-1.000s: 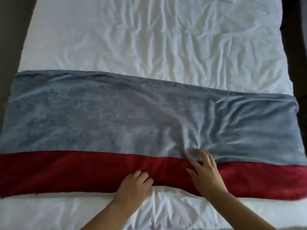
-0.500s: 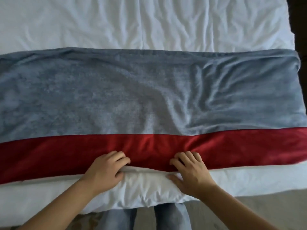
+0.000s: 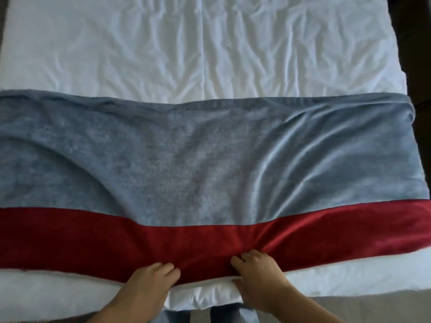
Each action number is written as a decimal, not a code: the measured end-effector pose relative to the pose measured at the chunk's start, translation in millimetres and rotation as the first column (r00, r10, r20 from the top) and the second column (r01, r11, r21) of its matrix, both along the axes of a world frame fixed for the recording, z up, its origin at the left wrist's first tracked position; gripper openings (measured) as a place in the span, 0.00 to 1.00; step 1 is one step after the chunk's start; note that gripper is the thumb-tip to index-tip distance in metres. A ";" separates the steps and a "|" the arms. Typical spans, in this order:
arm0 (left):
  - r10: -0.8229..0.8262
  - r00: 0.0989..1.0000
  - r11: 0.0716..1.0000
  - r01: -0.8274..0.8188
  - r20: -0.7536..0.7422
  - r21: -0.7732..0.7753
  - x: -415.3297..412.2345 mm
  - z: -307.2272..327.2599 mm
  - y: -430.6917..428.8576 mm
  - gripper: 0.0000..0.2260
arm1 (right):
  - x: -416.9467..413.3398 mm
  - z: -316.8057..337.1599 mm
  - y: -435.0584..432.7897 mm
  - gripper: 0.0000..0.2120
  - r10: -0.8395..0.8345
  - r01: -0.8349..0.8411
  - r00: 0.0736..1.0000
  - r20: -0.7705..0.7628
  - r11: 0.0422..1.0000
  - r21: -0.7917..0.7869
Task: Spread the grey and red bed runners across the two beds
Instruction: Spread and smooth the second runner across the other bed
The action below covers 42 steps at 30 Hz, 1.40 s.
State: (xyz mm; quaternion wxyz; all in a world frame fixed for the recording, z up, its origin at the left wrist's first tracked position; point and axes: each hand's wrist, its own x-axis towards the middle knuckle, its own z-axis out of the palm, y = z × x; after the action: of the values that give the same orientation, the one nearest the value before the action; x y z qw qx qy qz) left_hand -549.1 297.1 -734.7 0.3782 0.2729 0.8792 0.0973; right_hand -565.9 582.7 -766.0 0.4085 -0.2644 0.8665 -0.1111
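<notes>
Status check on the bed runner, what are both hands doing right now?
Left hand and right hand both gripping the red near edge of the runner. Runner across the bed, creased on the right. Nothing in the way.

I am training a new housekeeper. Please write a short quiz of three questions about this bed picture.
1. True or false: the bed runner lies flat, without folds.
2. Which band does the left hand grip? A grey, B red.
3. Fill in: the right hand holds the runner's near ____.

Key: 1 false, folds run across the grey part; 2 B; 3 edge, by the white duvet.
</notes>
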 end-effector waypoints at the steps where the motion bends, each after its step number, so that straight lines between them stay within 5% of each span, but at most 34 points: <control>1: -0.004 1.000 1.000 0.004 0.028 0.012 -6.0 1.9 -1.3 0.21 | -3.9 0.4 -0.9 0.20 -0.019 0.020 1.000 0.020 1.000 -0.021; 4: 0.019 0.989 0.994 -0.035 0.149 0.103 -28.2 4.4 -14.5 0.10 | -24.7 7.2 -6.4 0.34 -0.098 0.101 0.993 0.068 0.994 -0.044; 6: 0.090 0.978 0.987 -0.113 0.188 0.113 -43.4 0.2 -21.1 0.11 | -41.2 10.8 -12.8 0.34 -0.181 0.183 0.981 0.074 0.983 -0.021; 11: 0.341 0.908 0.938 -0.312 -0.242 0.152 -92.6 -18.6 -49.5 0.12 | -100.2 10.7 -52.0 0.19 -0.320 0.305 0.938 -0.135 0.945 -0.120; 16: 0.395 0.772 0.906 -0.418 -0.498 0.069 -155.2 -28.6 -96.6 0.21 | -200.9 14.6 -150.1 0.13 -0.417 0.351 0.883 -0.217 0.892 -0.285; 20: 0.474 0.682 0.814 -0.580 -0.557 -0.018 -203.7 -37.8 -152.7 0.27 | -290.1 20.7 -243.8 0.13 -0.576 0.450 0.781 -0.242 0.787 -0.422; 26: 0.656 0.516 0.638 -0.769 -0.550 0.039 -192.4 -64.1 -265.7 0.32 | -367.6 7.9 -316.6 0.19 -0.593 0.556 0.784 -0.182 0.802 -0.220; 30: 0.719 0.445 0.574 -0.813 -0.534 0.094 -147.4 -75.3 -326.4 0.38 | -375.3 1.2 -354.8 0.16 -0.606 0.561 0.784 -0.137 0.785 -0.264; 36: 0.662 0.405 0.694 -0.648 -0.630 0.313 -144.5 -76.9 -351.4 0.15 | -374.3 -6.1 -422.8 0.11 -0.529 0.473 0.833 -0.160 0.832 -0.290; 39: 0.650 0.415 0.708 -0.634 -0.637 0.310 -150.0 -75.3 -354.5 0.12 | -371.7 -10.6 -444.7 0.09 -0.429 0.377 0.868 -0.251 0.897 -0.231; 42: 0.678 0.433 0.699 -0.632 -0.594 0.336 -145.5 -72.9 -360.4 0.10 | -378.5 -13.6 -452.7 0.07 -0.505 0.446 0.824 -0.257 0.858 -0.255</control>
State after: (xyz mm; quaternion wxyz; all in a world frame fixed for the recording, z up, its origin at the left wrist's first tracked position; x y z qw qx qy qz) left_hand -694.6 -63.3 -807.6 -0.0479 -0.0619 0.9846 0.1565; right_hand -944.4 130.1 -779.6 0.1982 -0.0898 0.9446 -0.2455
